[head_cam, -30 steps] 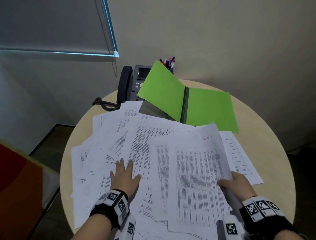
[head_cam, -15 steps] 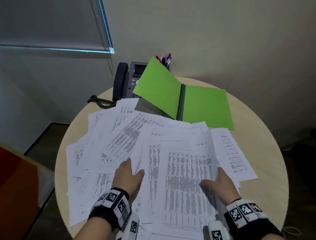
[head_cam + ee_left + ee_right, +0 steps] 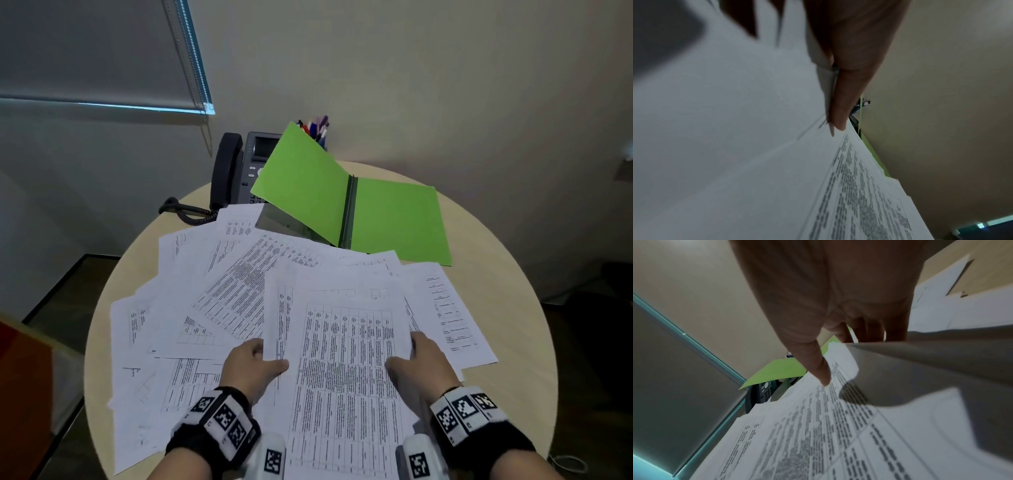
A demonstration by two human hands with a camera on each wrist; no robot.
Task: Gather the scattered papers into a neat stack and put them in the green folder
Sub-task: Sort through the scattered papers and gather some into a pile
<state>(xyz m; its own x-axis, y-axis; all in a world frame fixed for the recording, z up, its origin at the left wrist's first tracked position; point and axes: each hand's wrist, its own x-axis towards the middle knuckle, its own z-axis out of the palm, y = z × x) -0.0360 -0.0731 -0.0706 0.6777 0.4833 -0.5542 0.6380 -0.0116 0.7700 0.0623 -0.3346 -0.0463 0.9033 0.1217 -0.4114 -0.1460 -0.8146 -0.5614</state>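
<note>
Printed white papers [image 3: 239, 301] lie spread over the round table [image 3: 507, 308]. A central bunch of sheets [image 3: 342, 359] is held at both side edges. My left hand [image 3: 265, 356] pinches its left edge, thumb [image 3: 840, 105] on top and fingers beneath. My right hand [image 3: 406, 356] pinches the right edge the same way, thumb [image 3: 818, 366] on the print. The green folder [image 3: 394, 219] lies open at the back, with its left cover [image 3: 301, 181] propped up. One loose sheet [image 3: 445, 315] lies to the right of my right hand.
A dark desk phone [image 3: 236, 171] with a coiled cord stands behind the folder's raised cover. A cup of pens [image 3: 318, 132] sits behind it by the wall. An orange object [image 3: 20, 394] is low at the left, beyond the table edge.
My left hand went from lying flat on the papers to pinching the bunch's left edge. My right hand slid left with the sheets, so the central sheets have drawn together.
</note>
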